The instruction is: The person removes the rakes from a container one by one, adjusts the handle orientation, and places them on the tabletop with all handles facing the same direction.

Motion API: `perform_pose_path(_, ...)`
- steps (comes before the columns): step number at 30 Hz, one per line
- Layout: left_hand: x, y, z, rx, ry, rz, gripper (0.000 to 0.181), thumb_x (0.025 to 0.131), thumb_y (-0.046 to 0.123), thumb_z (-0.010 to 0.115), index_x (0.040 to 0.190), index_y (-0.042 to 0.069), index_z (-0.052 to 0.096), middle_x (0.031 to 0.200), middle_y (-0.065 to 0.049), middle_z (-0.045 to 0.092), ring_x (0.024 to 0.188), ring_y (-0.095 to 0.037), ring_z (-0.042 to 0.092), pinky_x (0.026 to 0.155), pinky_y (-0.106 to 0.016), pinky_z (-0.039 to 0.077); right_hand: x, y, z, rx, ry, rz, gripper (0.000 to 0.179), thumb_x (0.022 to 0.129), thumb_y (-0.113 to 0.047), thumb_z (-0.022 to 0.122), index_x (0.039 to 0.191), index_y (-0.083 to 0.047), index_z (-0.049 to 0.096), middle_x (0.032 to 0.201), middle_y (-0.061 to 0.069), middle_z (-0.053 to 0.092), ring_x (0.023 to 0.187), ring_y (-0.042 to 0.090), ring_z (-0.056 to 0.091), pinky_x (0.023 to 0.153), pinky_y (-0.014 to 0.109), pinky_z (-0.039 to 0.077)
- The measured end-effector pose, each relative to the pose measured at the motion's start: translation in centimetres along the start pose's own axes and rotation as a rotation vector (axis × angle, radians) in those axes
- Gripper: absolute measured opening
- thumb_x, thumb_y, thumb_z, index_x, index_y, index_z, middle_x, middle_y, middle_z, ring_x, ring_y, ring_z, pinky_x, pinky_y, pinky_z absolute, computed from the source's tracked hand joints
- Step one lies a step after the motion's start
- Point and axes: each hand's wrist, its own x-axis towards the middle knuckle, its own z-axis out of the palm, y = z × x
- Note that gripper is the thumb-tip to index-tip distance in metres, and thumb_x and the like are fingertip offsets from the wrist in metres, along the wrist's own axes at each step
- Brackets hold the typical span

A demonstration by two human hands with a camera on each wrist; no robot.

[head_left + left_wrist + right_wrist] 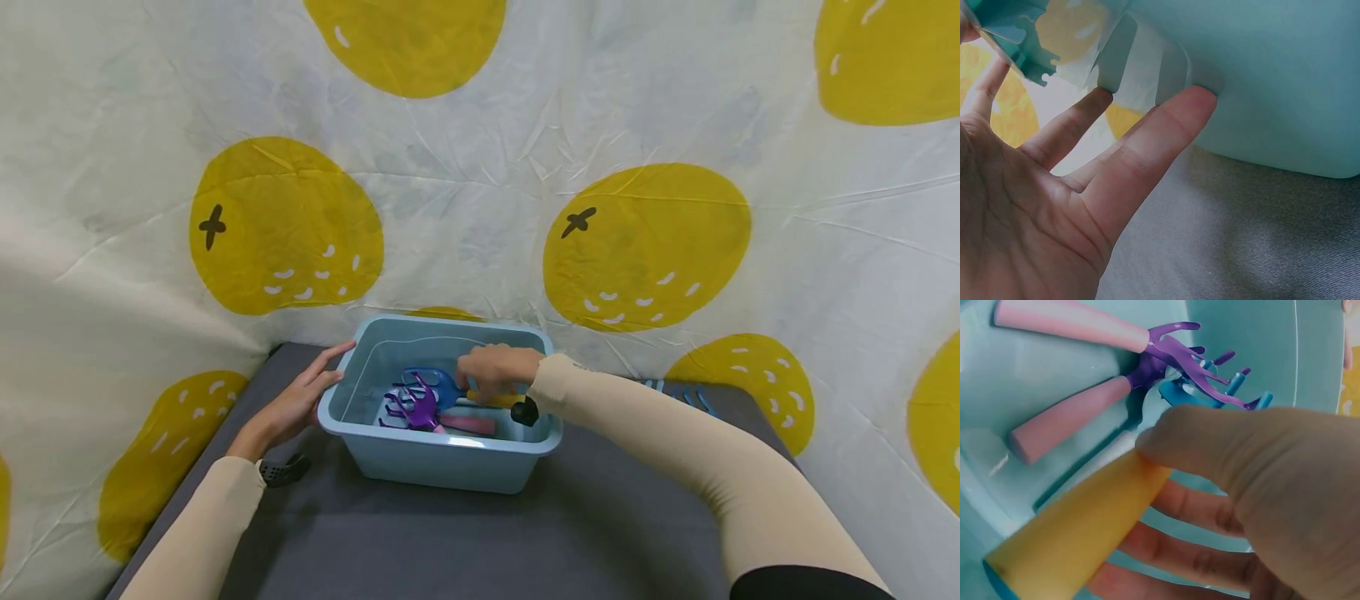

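Observation:
A light blue plastic tub (442, 462) stands on the table. My left hand (296, 406) is at its left side, straight fingers touching the rim and wall; the left wrist view shows the thumb (1147, 150) against the outside. Inside the tub, my right hand (498, 369) grips the yellow handle (1079, 534) of a garden fork whose blue head (442, 387) lies to the left. Near it lie purple hand rakes (420, 407) with pink handles (1072, 415). A pale-handled tool (1094, 465) lies partly hidden beneath the yellow handle.
Dark grey cloth covers the table (450, 542). Behind my right forearm, blue prongs (701, 400) show near the table's back right edge. A white curtain with yellow fruit prints (465, 233) hangs close behind the tub.

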Motion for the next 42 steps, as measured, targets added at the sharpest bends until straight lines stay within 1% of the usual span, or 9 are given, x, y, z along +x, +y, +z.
perform_pose_path(7, 0.1, 0.1, 0.1, -0.003, 0.001, -0.009, 0.06, 0.11, 0.043, 0.044, 0.163, 0.039, 0.016, 0.163, -0.02, 0.02, 0.129, -0.056, 0.043, 0.083, -0.057, 0.057, -0.4, -0.4, -0.2, -0.226, 0.19, -0.049, 0.02, 0.094, -0.02, 0.076, 0.112, -0.016, 0.07, 0.102, 0.001, 0.068, 0.079, 0.02, 0.059, 0.073, 0.034, 0.054)
perform_pose_path(10, 0.1, 0.1, 0.1, -0.002, 0.0, -0.011, 0.06, 0.11, 0.043, 0.044, 0.163, 0.039, 0.016, 0.162, -0.02, 0.02, 0.127, -0.054, 0.045, 0.082, -0.057, 0.057, -0.4, -0.4, -0.1, -0.307, 0.278, -0.075, 0.01, 0.096, -0.019, 0.074, 0.104, -0.015, 0.07, 0.083, -0.002, 0.063, 0.07, 0.018, 0.055, 0.063, 0.03, 0.05)
perform_pose_path(13, 0.0, 0.2, 0.1, 0.004, 0.001, -0.009, 0.061, 0.11, 0.043, 0.044, 0.163, 0.039, 0.015, 0.163, -0.02, 0.019, 0.126, -0.053, 0.047, 0.082, -0.055, 0.058, -0.5, -0.2, 0.1, -0.382, 0.381, -0.098, 0.003, 0.099, -0.015, 0.067, 0.101, -0.014, 0.07, 0.068, -0.003, 0.052, 0.057, 0.016, 0.047, 0.05, 0.026, 0.039)
perform_pose_path(17, -0.1, 0.1, 0.1, 0.008, 0.005, -0.006, 0.061, 0.11, 0.043, 0.044, 0.163, 0.038, 0.016, 0.164, -0.018, 0.016, 0.125, -0.052, 0.046, 0.083, -0.053, 0.058, -0.8, 0.0, 0.4, -0.488, 0.514, -0.107, 0.01, 0.101, -0.008, 0.061, 0.102, -0.013, 0.07, 0.067, 0.002, 0.053, 0.052, 0.017, 0.04, 0.045, 0.027, 0.029)
perform_pose_path(20, -0.1, 0.2, 0.2, 0.01, 0.004, -0.007, 0.061, 0.11, 0.043, 0.044, 0.163, 0.038, 0.016, 0.165, -0.017, 0.014, 0.126, -0.053, 0.045, 0.084, -0.052, 0.058, -1.1, -0.1, 0.3, -0.529, 0.571, -0.092, 0.012, 0.1, -0.006, 0.063, 0.108, -0.01, 0.07, 0.079, 0.007, 0.061, 0.057, 0.02, 0.046, 0.047, 0.029, 0.035)
perform_pose_path(24, -0.1, 0.3, 0.3, 0.025, 0.002, -0.008, 0.062, 0.11, 0.043, 0.044, 0.164, 0.038, 0.015, 0.166, -0.016, 0.011, 0.128, -0.053, 0.043, 0.087, -0.054, 0.057, -1.5, -0.3, -0.4, -0.511, 0.598, -0.052, 0.019, 0.101, -0.008, 0.063, 0.12, -0.01, 0.068, 0.093, 0.009, 0.066, 0.066, 0.023, 0.055, 0.053, 0.032, 0.048)
perform_pose_path(28, 0.0, 0.5, 0.4, 0.031, 0.002, -0.011, 0.063, 0.109, 0.044, 0.045, 0.164, 0.038, 0.014, 0.167, -0.016, 0.009, 0.131, -0.053, 0.042, 0.09, -0.056, 0.055, -2.0, -0.4, -1.3, -0.454, 0.614, -0.024, 0.026, 0.105, -0.013, 0.058, 0.129, -0.014, 0.067, 0.097, 0.006, 0.067, 0.066, 0.022, 0.055, 0.055, 0.03, 0.049)
perform_pose_path(35, -0.2, 0.5, 0.5, 0.007, -0.001, -0.024, 0.064, 0.109, 0.044, 0.044, 0.164, 0.037, 0.013, 0.167, -0.017, 0.01, 0.134, -0.057, 0.037, 0.089, -0.057, 0.055, -3.4, 0.5, -2.5, -0.253, 0.632, -0.119, 0.033, 0.098, -0.014, 0.069, 0.131, -0.015, 0.065, 0.104, 0.005, 0.072, 0.073, 0.021, 0.06, 0.055, 0.029, 0.049)
perform_pose_path(42, -0.5, 0.3, 0.5, -0.003, 0.008, -0.026, 0.063, 0.11, 0.043, 0.044, 0.164, 0.036, 0.013, 0.166, -0.018, 0.013, 0.133, -0.057, 0.038, 0.086, -0.058, 0.056, -4.8, 1.7, -3.4, -0.098, 0.59, -0.134, 0.032, 0.097, -0.015, 0.07, 0.129, -0.011, 0.067, 0.119, 0.007, 0.072, 0.096, 0.023, 0.068, 0.077, 0.033, 0.057)
